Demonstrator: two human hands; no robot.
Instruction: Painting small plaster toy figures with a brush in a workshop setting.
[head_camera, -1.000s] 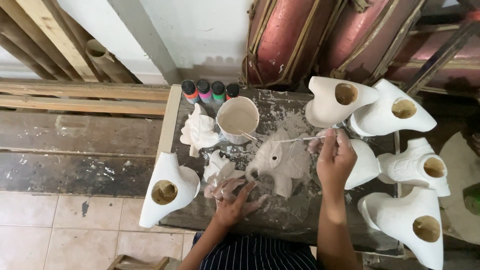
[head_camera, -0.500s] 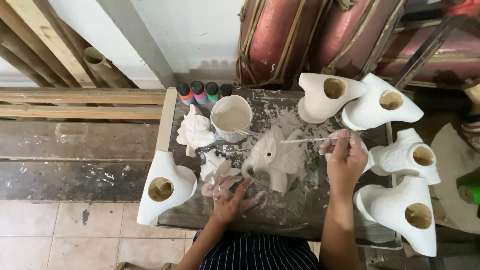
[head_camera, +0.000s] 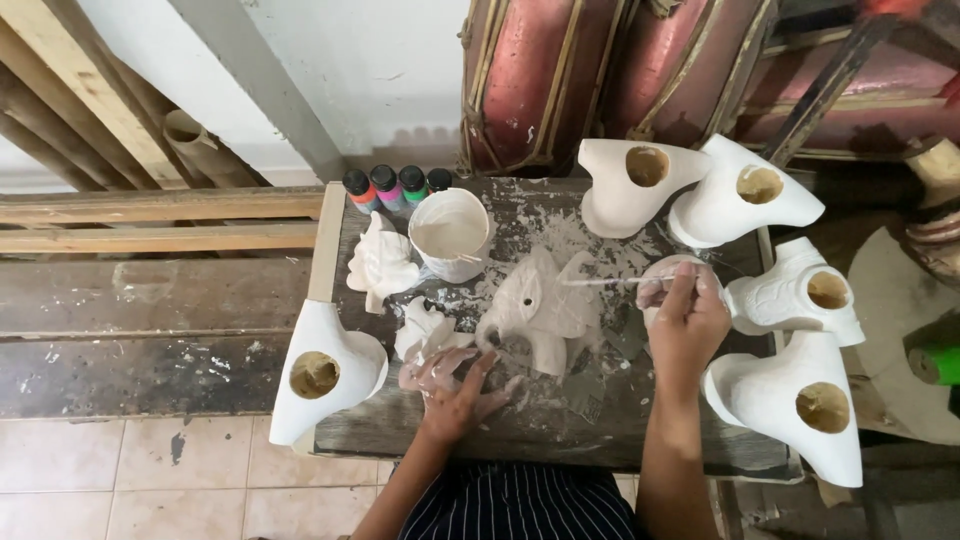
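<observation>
On a paint-spattered wooden table (head_camera: 600, 440) lies a white unpainted figure (head_camera: 540, 310). My right hand (head_camera: 688, 325) grips a thin paintbrush (head_camera: 610, 282) whose tip reaches over the figure's right side. My left hand (head_camera: 455, 390) rests flat on the table with fingers spread, touching the figure's lower left edge and a small white piece (head_camera: 422, 330). A white cup of white paint (head_camera: 450, 235) stands behind the figure, with a stick in it.
Several hollow white casts stand around the table edges: one at left (head_camera: 320, 370), two at the back right (head_camera: 640, 185), two at right (head_camera: 800, 400). Small paint bottles (head_camera: 395, 188) line the back left. Another white figure (head_camera: 380, 265) lies near the cup. Wooden planks (head_camera: 150, 220) lie left.
The view has shifted slightly. My right hand with the brush has stayed near the figure's right side; my left hand has kept its place on the table.
</observation>
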